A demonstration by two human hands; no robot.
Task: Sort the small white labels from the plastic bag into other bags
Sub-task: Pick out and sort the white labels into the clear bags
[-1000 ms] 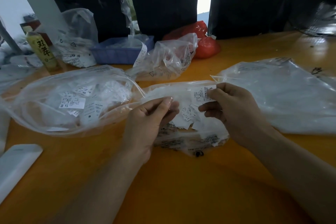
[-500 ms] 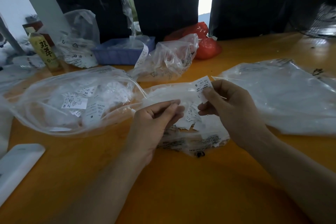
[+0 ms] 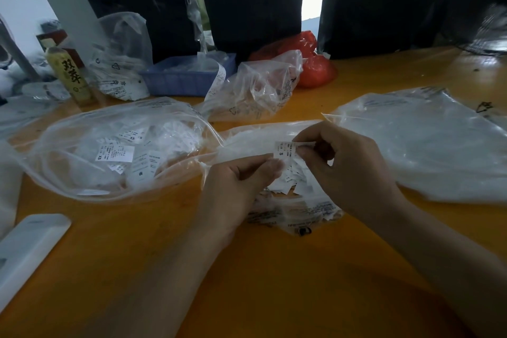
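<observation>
Now, from left to right on the orange table (image 3: 274,282): at approx. 8 o'clock, near the lower left edge, a flat white object (image 3: 30,244) is seen, partly cut off. At 10 o'clock a yellow bottle (image 3: 70,74) w/ printed characters is stood upright, and just behind it to the right a crumpled clear bag (image 3: 120,55) is seen. At 9 o'clock a big clear bag (image 3: 109,151) is laid on its side, mouth toward the centre; white labels marked XS, S and M are seen inside it. At 11 o'clock a blue tray (image 3: 186,77) is placed at the back, and beside it, approx. 12 o'clock, another wrinkled clear bag (image 3: 255,90). Behind that, at 1 o'clock, a red bag (image 3: 315,68) is seen.

In the centre, the left hand (image 3: 236,189) is held w/ fingers curled, thumb against the fingertips; the plastic of the source bag (image 3: 301,214) seems to be pinched, but it cannot be told for sure. A heap of small labels (image 3: 290,184) is laid inside this bag, between both hands. One white label (image 3: 284,149), marked S, is pinched by the right hand (image 3: 348,167) betw. thumb and forefinger, just above the heap and near the left fingertips. At 3 o'clock a flat clear bag (image 3: 428,145) is spread on the table.
</observation>
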